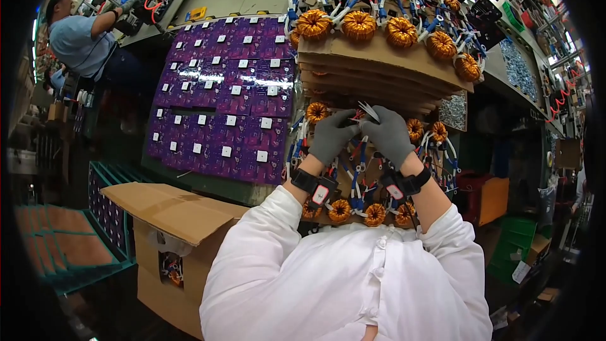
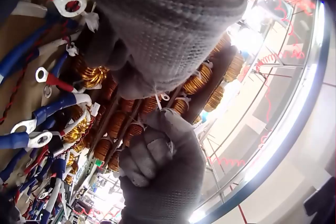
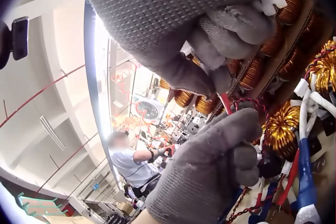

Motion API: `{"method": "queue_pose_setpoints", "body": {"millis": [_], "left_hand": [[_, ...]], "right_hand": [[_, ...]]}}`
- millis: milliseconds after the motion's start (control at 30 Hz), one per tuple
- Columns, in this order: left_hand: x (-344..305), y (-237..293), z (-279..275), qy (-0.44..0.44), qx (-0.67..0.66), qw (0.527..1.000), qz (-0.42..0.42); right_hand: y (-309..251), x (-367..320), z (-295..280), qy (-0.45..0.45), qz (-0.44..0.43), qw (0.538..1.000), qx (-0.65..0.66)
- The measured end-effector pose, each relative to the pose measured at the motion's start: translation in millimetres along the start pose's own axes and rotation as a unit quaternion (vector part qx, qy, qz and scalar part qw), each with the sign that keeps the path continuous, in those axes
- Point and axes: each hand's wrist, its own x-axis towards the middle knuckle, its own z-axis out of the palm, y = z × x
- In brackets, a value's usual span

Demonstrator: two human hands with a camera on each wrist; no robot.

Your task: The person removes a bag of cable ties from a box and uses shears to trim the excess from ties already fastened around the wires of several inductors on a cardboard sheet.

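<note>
Both hands wear grey knit gloves and meet fingertip to fingertip over a cardboard layer of copper-wound ring coils (image 1: 339,211). My left hand (image 1: 331,137) pinches a thin red lead (image 3: 226,103), with twisted red and black wires (image 3: 247,100) beside its fingers. A small bunch of white cable ties (image 1: 368,111) is held in my right hand (image 1: 391,136); their pale ends (image 3: 270,4) stick out past the curled fingers. Right thumb and fingertips meet at the red lead too. Blue and white cables with ring lugs (image 2: 39,139) lie around the hands.
Ahead stands a stack of cardboard layers (image 1: 379,66) with more coils (image 1: 359,25) on top. Purple circuit boards (image 1: 221,95) with white squares cover the table at left. An open cardboard box (image 1: 177,211) is at the near left. Another person (image 1: 82,41) works at the far left.
</note>
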Motion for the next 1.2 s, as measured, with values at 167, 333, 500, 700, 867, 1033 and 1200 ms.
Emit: {"method": "queue_pose_setpoints", "body": {"millis": [167, 333, 500, 700, 867, 1033, 1200], "left_hand": [[0, -3, 5, 0.045, 0.009, 0.999, 0.026], [-3, -4, 11, 0.077, 0.097, 0.991, 0.059], [-5, 6, 11, 0.133, 0.238, 0.955, 0.116], [-4, 12, 19, 0.14, 0.234, 0.957, 0.104], [-6, 10, 1, 0.108, 0.345, 0.919, 0.155], [-7, 39, -10, 0.033, 0.377, 0.925, 0.027], [-9, 27, -19, -0.037, 0.187, 0.982, 0.014]], "right_hand": [[0, 1, -5, -0.017, 0.05, 0.998, 0.047], [20, 15, 12, -0.047, 0.01, 0.997, 0.065], [7, 8, -1, -0.073, 0.035, 0.996, 0.031], [16, 5, 10, 0.013, -0.011, 1.0, -0.005], [13, 3, 18, 0.014, -0.008, 0.999, -0.031], [5, 1, 20, 0.025, 0.009, 0.999, -0.04], [32, 11, 30, 0.02, 0.031, 0.997, 0.072]]}}
